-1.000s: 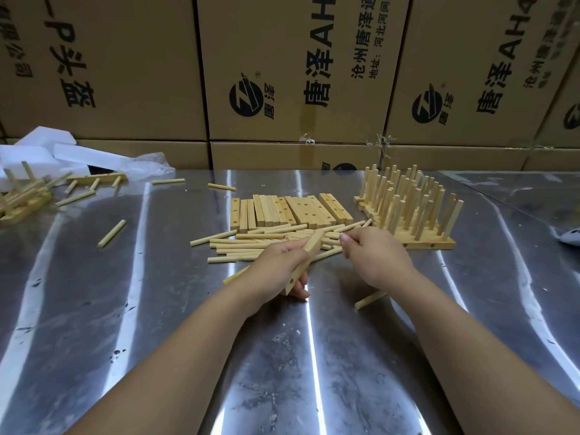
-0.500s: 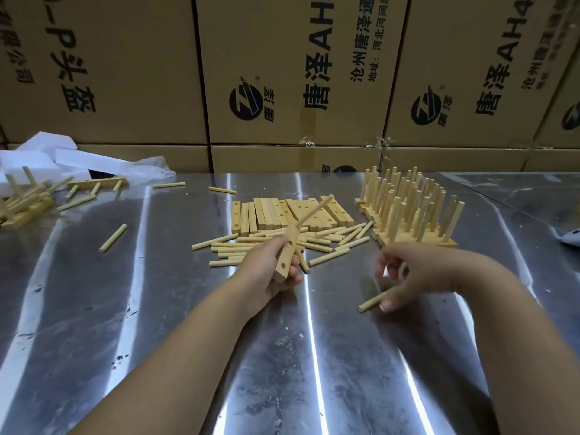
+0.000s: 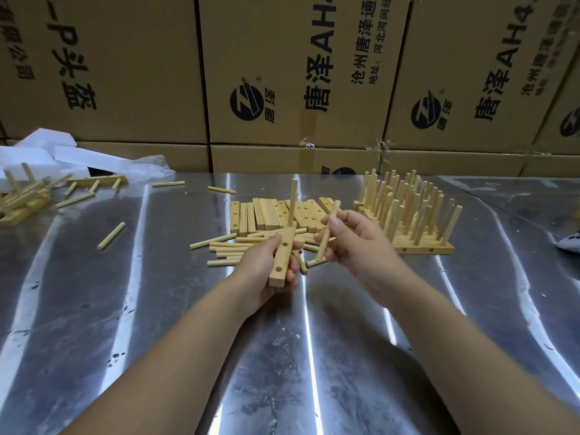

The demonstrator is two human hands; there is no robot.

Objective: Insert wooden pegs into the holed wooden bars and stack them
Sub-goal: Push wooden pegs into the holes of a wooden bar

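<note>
My left hand [image 3: 263,265] grips a holed wooden bar [image 3: 283,260] above the table, with one peg [image 3: 293,202] standing upright in its far hole. Two open holes show on the bar's near part. My right hand [image 3: 351,246] pinches a loose peg [image 3: 327,235] just right of the bar, tilted, apart from it. Behind the hands lie a row of flat holed bars [image 3: 270,215] and a heap of loose pegs [image 3: 226,246]. To the right stands a stack of bars filled with upright pegs [image 3: 408,215].
The shiny metal table [image 3: 157,309] runs to a wall of cardboard boxes [image 3: 282,73] at the back. At far left lie another pegged assembly [image 3: 22,202], white foam pieces [image 3: 47,152] and stray pegs [image 3: 111,235]. A dark-patterned object [image 3: 572,243] shows at the right edge.
My right hand picked a peg off the table at lower right and brought it up beside the bar. My left hand turned the bar so its inserted peg stands upright.
</note>
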